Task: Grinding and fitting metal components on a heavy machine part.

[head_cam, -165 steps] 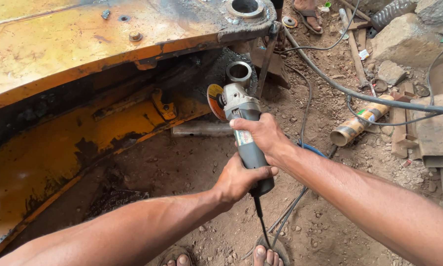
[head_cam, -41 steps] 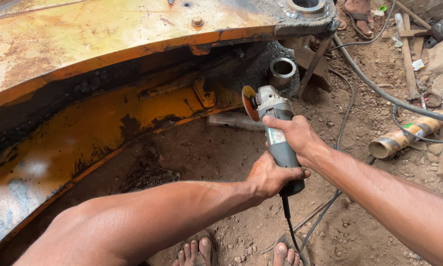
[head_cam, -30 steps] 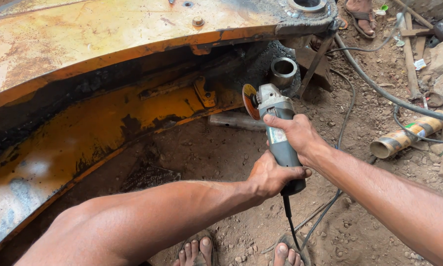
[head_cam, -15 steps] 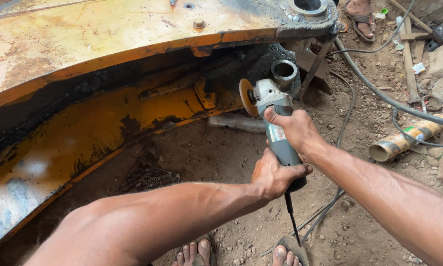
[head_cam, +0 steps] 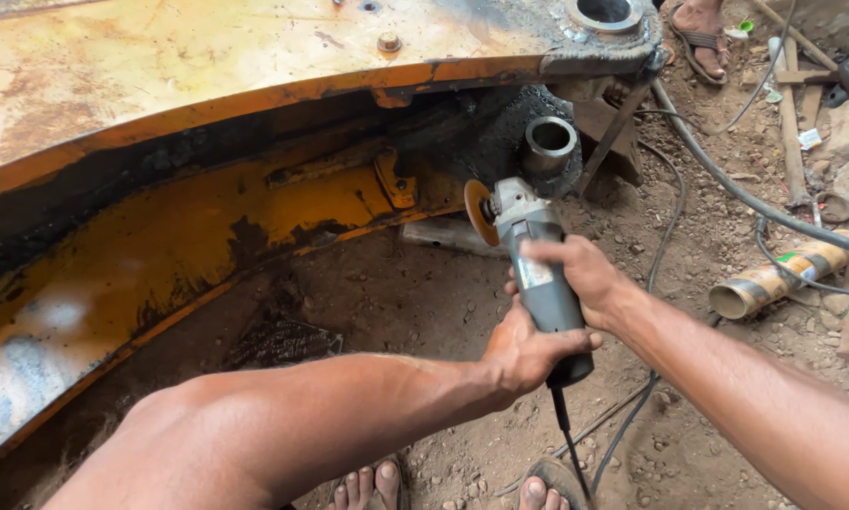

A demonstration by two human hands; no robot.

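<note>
Both my hands hold a grey angle grinder with an orange disc. My left hand grips the rear of its handle, where the black cord comes out. My right hand wraps the body just behind the head. The disc points left, close to the lower edge of a big rusty yellow steel structure; whether it touches the metal I cannot tell. A steel bushing sits just above the grinder's head.
Dirt ground with stones lies below. A grey hose and thin cables run at the right, beside a taped cylinder and wood scraps. Another person's sandalled foot stands at the top right. My own feet show at the bottom.
The grinder and both hands have shifted slightly up and left toward the yellow steel edge. My grip is unchanged.
</note>
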